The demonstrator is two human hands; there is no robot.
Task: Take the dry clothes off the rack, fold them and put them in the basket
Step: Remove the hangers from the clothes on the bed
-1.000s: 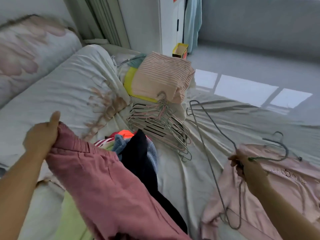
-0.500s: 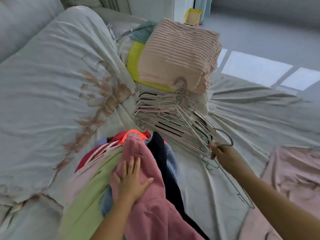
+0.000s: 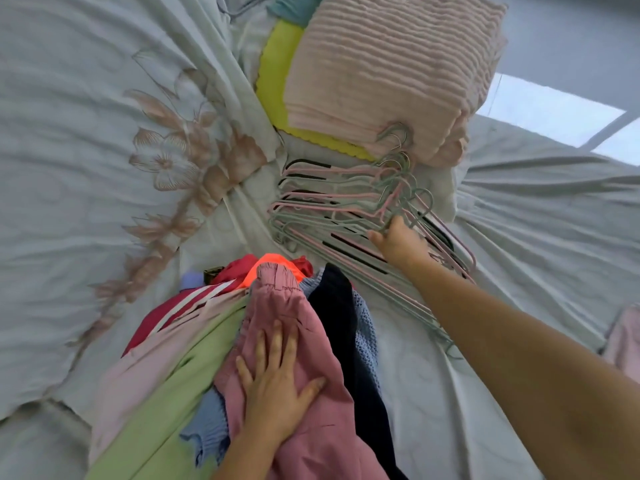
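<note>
Head view, sorting on the bed point(image 3: 519, 237). The trousers point(image 3: 287, 306), dusty pink, lie on top of the heap point(image 3: 162, 386) of unfolded clothes. Their long axis runs from the gathered waistband at the far end back toward the person. The left hand point(image 3: 277, 386) rests flat on them, fingers straight and slightly spread and pointing at the waistband, so it is the nearer hand for lifting them out. The right hand point(image 3: 398, 240) is well apart, reaching into the hangers point(image 3: 329, 209) near their hooks, just below the folded stack point(image 3: 388, 74). Its fingers are hidden behind the hand, so whether they pinch a hanger cannot be told.

Compared with a second ago, the left hand no longer holds the waistband up in a fist but presses the trousers onto the heap. The right hand has carried the wire hanger from the pale garment point(image 3: 623, 341) at the right over to the hangers.
</note>
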